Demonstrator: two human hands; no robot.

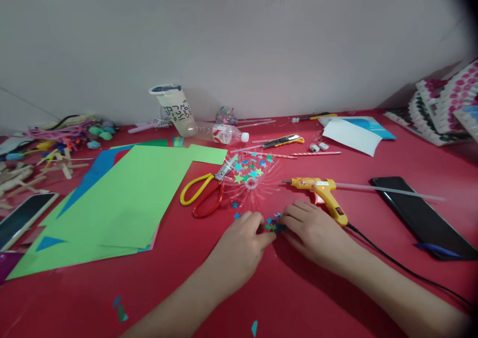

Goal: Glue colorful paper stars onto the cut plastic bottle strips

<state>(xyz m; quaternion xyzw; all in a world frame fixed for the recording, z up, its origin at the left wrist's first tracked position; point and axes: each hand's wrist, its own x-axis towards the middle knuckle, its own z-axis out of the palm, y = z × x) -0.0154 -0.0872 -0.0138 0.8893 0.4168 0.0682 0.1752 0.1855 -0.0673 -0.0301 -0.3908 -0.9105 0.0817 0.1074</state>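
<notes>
My left hand (pixel 246 243) and my right hand (pixel 311 231) rest low over the red table, fingers curled inward. Between their fingertips lies a small cluster of blue and green paper stars (pixel 272 224). Both hands are closed and touch the cluster's edges; what is pinched in each is hidden. Just beyond them, the clear cut plastic bottle top (pixel 251 183) lies splayed into thin strips, with colourful stars (pixel 254 172) on its far side. Two loose blue stars (pixel 236 215) sit left of the cluster. Scissors (pixel 209 186) with red and yellow handles lie beside the strips.
A yellow glue gun (pixel 321 191) with its cord lies right, near a black phone (pixel 421 213). Green paper sheets (pixel 127 198) spread left. Behind are a plastic bottle (pixel 222 133), a white cup (pixel 175 110) and a box cutter (pixel 284 141). Craft sticks (pixel 65 166) lie far left.
</notes>
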